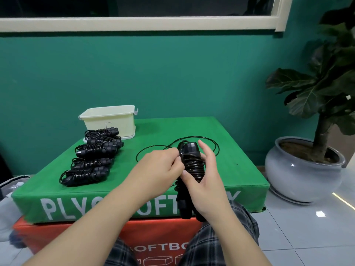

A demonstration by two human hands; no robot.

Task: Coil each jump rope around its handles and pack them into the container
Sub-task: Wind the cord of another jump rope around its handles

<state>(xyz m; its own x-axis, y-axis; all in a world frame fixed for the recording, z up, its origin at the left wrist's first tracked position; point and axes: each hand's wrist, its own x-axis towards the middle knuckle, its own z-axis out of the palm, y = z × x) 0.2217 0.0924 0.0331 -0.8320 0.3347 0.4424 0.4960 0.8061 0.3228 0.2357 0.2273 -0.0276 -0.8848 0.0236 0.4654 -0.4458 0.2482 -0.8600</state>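
At the centre of the frame the jump rope (192,166) stood nearly upright, its black cord partly wound around the paired handles; the right hand (206,181) curled its fingers and thumb round the coiled handles, while the left hand (163,166) pinched the cord beside them; a loose loop (209,143) trailed behind on the green soft box (230,169). Left of centre lay five coiled ropes (92,156) (in a row); behind them stood the cream container (109,120).
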